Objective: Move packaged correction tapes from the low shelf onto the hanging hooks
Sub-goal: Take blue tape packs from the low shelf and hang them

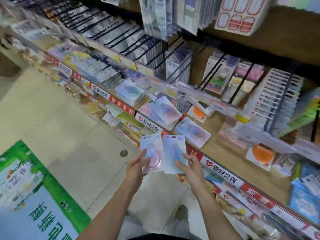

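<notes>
A green box (34, 196) sits on the floor at far left. My left hand (136, 168) pinches a pink pack (152, 153); just beside it my right hand (192, 168) pinches a blue pack (174, 153), both before the shelf's edge. More packs (193, 132) lie on the low shelf (230, 160). Black hooks (239, 85) hang above, crowded with goods.

pale tiled floor (52, 110); wooden shop shelving (225, 135)
</notes>
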Demonstrator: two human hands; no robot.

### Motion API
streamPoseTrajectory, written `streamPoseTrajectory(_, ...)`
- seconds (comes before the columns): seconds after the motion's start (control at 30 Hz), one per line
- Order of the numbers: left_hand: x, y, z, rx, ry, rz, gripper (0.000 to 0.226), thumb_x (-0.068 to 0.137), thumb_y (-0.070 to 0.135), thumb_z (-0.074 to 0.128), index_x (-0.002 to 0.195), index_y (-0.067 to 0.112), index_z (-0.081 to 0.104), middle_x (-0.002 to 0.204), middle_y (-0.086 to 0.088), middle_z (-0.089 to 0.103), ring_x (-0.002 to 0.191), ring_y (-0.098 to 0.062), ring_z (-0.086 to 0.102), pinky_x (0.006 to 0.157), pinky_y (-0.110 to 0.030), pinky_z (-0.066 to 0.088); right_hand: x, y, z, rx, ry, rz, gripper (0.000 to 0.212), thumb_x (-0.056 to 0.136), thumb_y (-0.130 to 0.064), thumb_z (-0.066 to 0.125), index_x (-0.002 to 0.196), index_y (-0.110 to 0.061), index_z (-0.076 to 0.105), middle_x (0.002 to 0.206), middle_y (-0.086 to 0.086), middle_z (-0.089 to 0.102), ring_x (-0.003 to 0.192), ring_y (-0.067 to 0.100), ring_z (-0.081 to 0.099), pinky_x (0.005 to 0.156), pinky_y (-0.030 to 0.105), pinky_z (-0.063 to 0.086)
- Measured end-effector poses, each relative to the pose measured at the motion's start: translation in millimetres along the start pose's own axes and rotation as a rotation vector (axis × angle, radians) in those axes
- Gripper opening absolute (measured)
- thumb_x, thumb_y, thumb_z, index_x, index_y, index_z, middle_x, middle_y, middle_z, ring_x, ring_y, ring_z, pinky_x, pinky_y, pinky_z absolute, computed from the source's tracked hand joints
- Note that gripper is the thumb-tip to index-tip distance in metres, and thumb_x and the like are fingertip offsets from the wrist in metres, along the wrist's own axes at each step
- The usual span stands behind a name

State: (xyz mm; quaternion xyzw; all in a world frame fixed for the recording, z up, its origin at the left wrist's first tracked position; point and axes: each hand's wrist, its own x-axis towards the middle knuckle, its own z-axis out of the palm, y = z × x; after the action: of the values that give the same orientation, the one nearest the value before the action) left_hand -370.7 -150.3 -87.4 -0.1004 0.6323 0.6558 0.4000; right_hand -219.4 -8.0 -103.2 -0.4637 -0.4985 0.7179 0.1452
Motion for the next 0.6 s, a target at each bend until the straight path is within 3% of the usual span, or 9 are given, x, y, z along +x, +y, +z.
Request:
streamPoseTrajectory(0.1,7.9,16.8,-34.4,-0.072,0.024,0.012,0.054,0.068,0.007,0.077,0.119,0.022,0.068,0.098,0.024,0.074,0.102,-0.015,0.065,0.087,-0.038,0.046,4.5,-5.7,41.9,-0.054,-0.029,-0.026,0.053,0.055,-0.047,0.091,0.099,-0.033,0.065,0.124,0.001,0.068,0.119,0.022,0.063,0.101,0.053,0.05)
streamPoseTrajectory(0.2,14.1,38.6,-77.0,-0.112,0.034,0.061,0.058,0.071,0.005,0.079,0.123,0.023,0.064,0.111,0.016,0.073,0.104,-0.016,0.066,0.086,-0.036,0.049,2.4,-12.9,94.9,-0.075,-0.036,-0.046,0.054,0.06,-0.031,0.092,0.103,-0.014,0.062,0.119,0.012,0.069,0.112,0.031,0.066,0.094,0.053,0.055)
streamPoseTrajectory(0.3,20.7,66.1,-128.3,-0.128,0.043,0.114,0.066,0.06,0.011,0.081,0.123,0.024,0.066,0.123,0.005,0.07,0.106,-0.02,0.069,0.088,-0.039,0.052,-0.8,-16.9,156.9,-0.098,-0.068,-0.079,0.038,0.075,-0.005,0.085,0.103,-0.008,0.059,0.118,0.012,0.068,0.105,0.023,0.067,0.079,0.028,0.058)
streamPoseTrajectory(0.33,23.0,76.4,-147.4,-0.137,0.053,0.129,0.065,0.059,0.012,0.082,0.122,0.024,0.067,0.122,0.004,0.071,0.106,-0.02,0.069,0.091,-0.041,0.053,-1.5,-18.6,178.5,-0.102,-0.068,-0.082,0.037,0.076,-0.002,0.083,0.103,-0.009,0.059,0.119,0.011,0.067,0.106,0.023,0.067,0.081,0.028,0.057)
streamPoseTrajectory(0.4,26.4,99.1,-187.5,-0.13,0.086,0.159,0.069,0.056,0.016,0.084,0.122,0.023,0.068,0.115,0.005,0.074,0.1,-0.016,0.071,0.095,-0.043,0.053,-4.2,-21.7,223.6,-0.092,-0.065,-0.097,0.039,0.075,-0.006,0.085,0.105,-0.011,0.06,0.122,0.012,0.067,0.113,0.028,0.066,0.089,0.038,0.056)
streamPoseTrajectory(0.5,27.3,137.8,-246.9,-0.097,0.111,0.27,0.061,0.061,0.018,0.084,0.12,0.028,0.068,0.112,0.009,0.074,0.092,-0.004,0.07,0.08,-0.027,0.055,-6.1,-28.7,291.6,-0.101,-0.085,-0.149,0.053,0.06,-0.033,0.089,0.103,-0.019,0.061,0.122,0.01,0.068,0.116,0.03,0.064,0.096,0.052,0.054)
streamPoseTrajectory(0.53,27.5,151.1,-266.8,-0.091,0.134,0.304,0.056,0.066,0.013,0.085,0.118,0.028,0.068,0.113,0.009,0.073,0.09,0.0,0.07,0.075,-0.021,0.054,-6.2,-30.5,316.0,-0.101,-0.107,-0.163,0.054,0.057,-0.035,0.089,0.102,-0.02,0.061,0.12,0.008,0.069,0.114,0.03,0.065,0.094,0.051,0.055)
streamPoseTrajectory(0.6,28.4,176.9,-307.0,-0.077,0.184,0.369,0.047,0.075,0.006,0.082,0.115,0.027,0.069,0.114,0.004,0.072,0.087,0.002,0.069,0.068,-0.015,0.052,-9.0,-34.0,363.1,-0.106,-0.171,-0.203,0.044,0.067,-0.021,0.089,0.1,-0.02,0.06,0.109,-0.006,0.073,0.104,0.021,0.068,0.086,0.044,0.057)
